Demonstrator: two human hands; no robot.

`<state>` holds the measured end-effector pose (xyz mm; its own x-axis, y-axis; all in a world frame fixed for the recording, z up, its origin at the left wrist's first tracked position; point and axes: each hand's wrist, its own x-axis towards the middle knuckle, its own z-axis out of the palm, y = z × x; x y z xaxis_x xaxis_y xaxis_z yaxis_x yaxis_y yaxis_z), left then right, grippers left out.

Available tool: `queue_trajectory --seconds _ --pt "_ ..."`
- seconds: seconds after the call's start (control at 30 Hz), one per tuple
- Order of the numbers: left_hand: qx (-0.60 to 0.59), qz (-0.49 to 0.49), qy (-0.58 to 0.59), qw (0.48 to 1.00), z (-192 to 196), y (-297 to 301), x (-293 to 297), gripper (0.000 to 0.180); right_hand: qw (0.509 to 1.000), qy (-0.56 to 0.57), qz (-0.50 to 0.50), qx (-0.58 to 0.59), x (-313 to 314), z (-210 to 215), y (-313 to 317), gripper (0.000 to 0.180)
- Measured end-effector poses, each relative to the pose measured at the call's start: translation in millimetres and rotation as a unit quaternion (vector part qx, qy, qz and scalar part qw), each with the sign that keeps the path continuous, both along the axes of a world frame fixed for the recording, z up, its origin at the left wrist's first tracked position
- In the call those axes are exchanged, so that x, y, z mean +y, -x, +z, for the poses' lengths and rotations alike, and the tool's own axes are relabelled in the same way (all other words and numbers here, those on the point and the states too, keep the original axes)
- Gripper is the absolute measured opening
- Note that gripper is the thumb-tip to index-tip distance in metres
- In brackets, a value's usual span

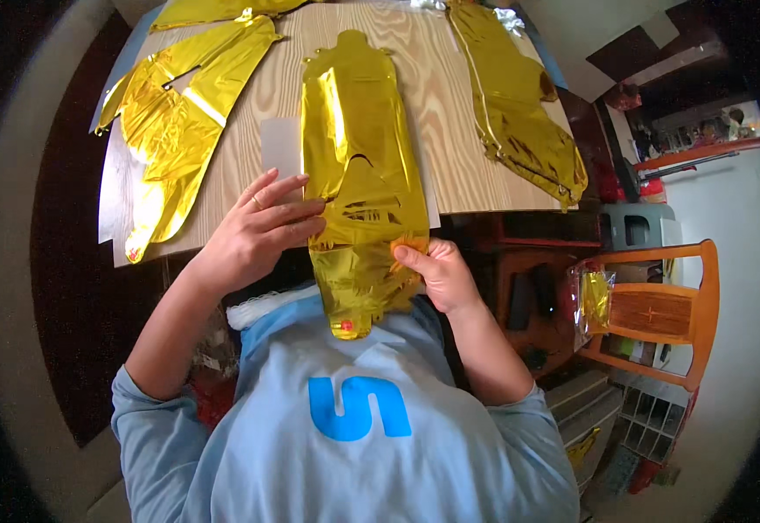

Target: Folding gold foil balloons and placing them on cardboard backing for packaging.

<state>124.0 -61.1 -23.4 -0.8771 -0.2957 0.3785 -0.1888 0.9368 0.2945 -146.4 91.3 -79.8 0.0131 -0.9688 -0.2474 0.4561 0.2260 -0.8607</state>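
Note:
A flat gold foil balloon (pixel 358 113) lies lengthwise in front of me, its far part on the table and its near end hanging past the edge toward my lap. A small red spot shows on its rounded near tip. My left hand (pixel 253 228), wearing a ring, rests with its fingers stretched out across the balloon's left edge. On the other side, my right hand (pixel 441 275) pinches the balloon's right edge near the tabletop's front, thumb on top. Its other fingers are mostly hidden beneath the foil.
More flat gold foil pieces lie on the wood-grain table (pixel 454 170): a crumpled one (pixel 175 131) at left and a long one (pixel 519 105) at right. A pale sheet (pixel 280 144) sits under the balloon. A wooden chair (pixel 659 305) at right carries a clear packet (pixel 591 305).

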Motion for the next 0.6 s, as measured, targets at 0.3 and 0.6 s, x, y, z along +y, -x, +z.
queue_trajectory --seconds 0.3,0.6 --pt "0.013 0.032 -0.026 0.999 -0.2 3.1 15.6 0.041 0.948 0.014 -0.029 0.317 -9.8 0.0 11.6 0.019" --pt "0.065 0.082 0.031 0.994 -20.9 3.8 24.3 0.038 0.587 0.344 -0.084 0.728 -17.9 60.3 19.1 0.037"
